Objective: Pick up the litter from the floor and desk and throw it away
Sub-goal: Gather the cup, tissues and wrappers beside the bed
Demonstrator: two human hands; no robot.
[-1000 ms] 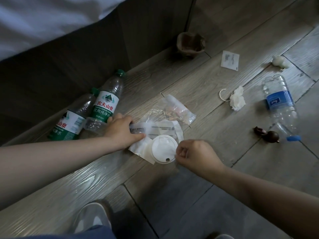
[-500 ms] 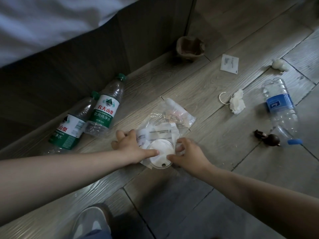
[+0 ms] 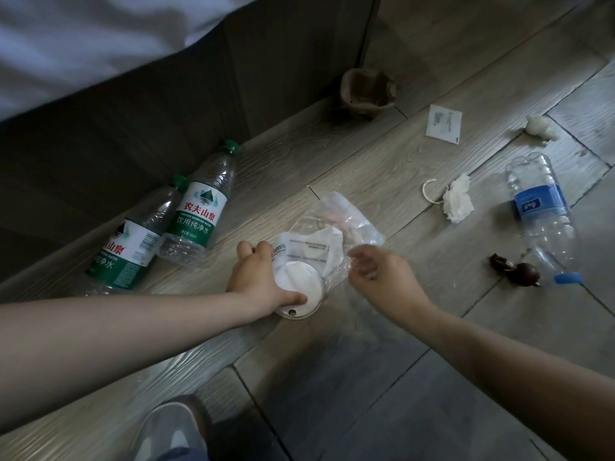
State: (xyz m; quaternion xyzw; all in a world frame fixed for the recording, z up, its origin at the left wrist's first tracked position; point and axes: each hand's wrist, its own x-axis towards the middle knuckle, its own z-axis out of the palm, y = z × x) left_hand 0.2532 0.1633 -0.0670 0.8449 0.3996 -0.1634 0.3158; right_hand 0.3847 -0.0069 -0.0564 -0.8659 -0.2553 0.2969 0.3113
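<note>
While left hand [image 3: 258, 277] grips white lid [image 3: 301, 284] | right hand [image 3: 382, 274] loosely curled at clear bag [image 3: 346, 214], grasp unclear

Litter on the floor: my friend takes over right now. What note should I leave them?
Left hand: grips the white lid and printed paper, low at the floor.
Right hand: at the clear bag; grip unclear.
Lying loose: near green bottle, far green bottle, blue-label bottle, tissue, sachet, brown crumpled cup.
Done: nothing visibly thrown away; no bin in view.
Left: lift this pile, collect the rest, throw everything away.
</note>
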